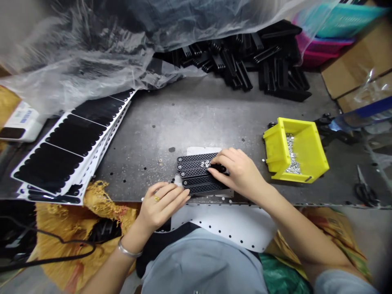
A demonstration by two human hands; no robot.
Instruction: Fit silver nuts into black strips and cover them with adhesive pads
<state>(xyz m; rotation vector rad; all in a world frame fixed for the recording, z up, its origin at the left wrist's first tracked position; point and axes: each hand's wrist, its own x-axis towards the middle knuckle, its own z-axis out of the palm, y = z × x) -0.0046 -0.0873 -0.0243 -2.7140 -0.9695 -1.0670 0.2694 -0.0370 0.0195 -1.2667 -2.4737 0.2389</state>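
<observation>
Okay, head view: five black textured bars [199, 173] were laid side by side at lower centre on the grey metal worktop [183, 118], small silver fasteners [206, 163] sitting on them. The right hand [240, 173] was spread over the bars, fingers [222, 158] together; any clamping could not be told. The left hand [162, 206] was held against their lower ends, fingers [176, 196] together, squaring the row. A yellow plastic bin [306, 143] stood right.
</observation>
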